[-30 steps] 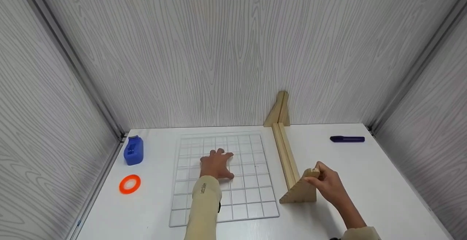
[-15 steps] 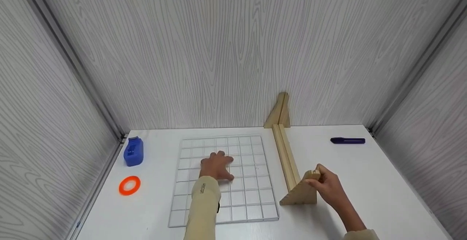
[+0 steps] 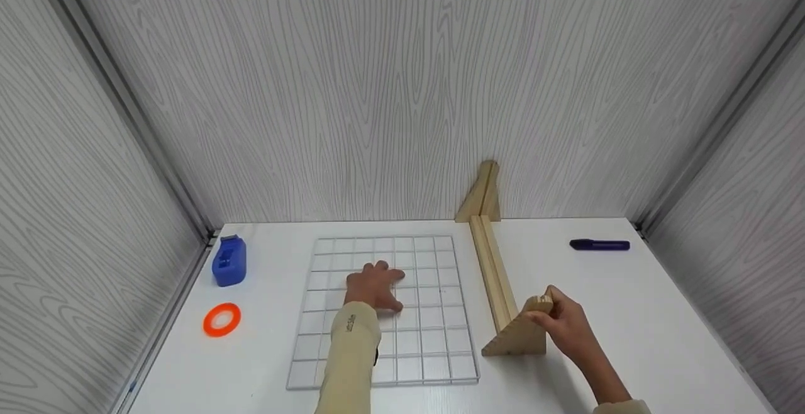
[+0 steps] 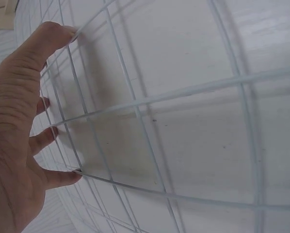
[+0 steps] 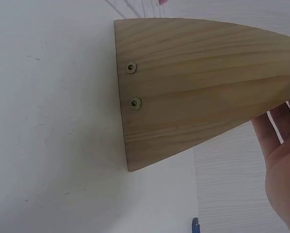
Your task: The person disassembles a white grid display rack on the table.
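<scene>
A white wire grid panel [image 3: 434, 382] lies flat on the white table. My left hand [image 3: 372, 287] is spread over its middle, and in the left wrist view the fingertips touch the wires [image 4: 193, 90]. To the right of the grid, a light wooden stand [image 3: 519, 336] has two tapering end plates joined by long parallel rails. My right hand [image 3: 569, 323] grips the top of its near end plate, thumb on the near side. Up close in the right wrist view, that end plate [image 5: 198, 87] shows two bolt heads, and part of the hand [image 5: 288, 160] is behind it.
On the left stand a blue plastic object [image 3: 229, 262] like a tape dispenser and a flat orange ring [image 3: 222, 319]. A slim dark purple object [image 3: 599, 245] lies at the back right. Grey wood-patterned panels [image 3: 377, 87] enclose the table's back and sides.
The grid panel's far edge, blurred and doubled a second ago, is now sharp, and the grid sits turned very slightly. Both hands keep their places.
</scene>
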A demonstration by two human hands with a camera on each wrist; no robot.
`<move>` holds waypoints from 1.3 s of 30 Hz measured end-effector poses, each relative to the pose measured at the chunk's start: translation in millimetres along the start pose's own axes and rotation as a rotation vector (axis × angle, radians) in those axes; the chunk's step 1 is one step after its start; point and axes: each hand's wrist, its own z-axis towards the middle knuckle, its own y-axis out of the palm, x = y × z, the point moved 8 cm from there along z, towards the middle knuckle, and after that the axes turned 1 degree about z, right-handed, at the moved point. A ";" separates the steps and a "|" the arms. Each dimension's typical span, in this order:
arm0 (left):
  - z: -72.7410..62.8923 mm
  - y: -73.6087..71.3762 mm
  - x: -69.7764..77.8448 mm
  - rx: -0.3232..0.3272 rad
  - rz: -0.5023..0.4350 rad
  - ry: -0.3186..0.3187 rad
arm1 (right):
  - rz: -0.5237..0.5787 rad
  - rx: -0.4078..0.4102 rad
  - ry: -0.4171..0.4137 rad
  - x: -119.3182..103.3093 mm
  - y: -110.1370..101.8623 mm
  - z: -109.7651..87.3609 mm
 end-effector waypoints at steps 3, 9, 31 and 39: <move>-2.8 -0.6 1.0 -0.009 -0.003 -0.003 | 0.015 -0.004 -0.005 0.7 1.1 -0.8; -3.0 -0.4 1.9 -0.009 -0.009 -0.011 | 0.029 0.000 -0.009 1.5 0.9 -0.6; -4.7 0.7 0.9 -0.051 -0.039 -0.021 | 0.020 0.021 0.010 3.1 0.1 0.4; -13.2 0.7 -0.9 -0.063 -0.042 0.007 | -0.002 0.019 0.015 4.7 0.8 0.5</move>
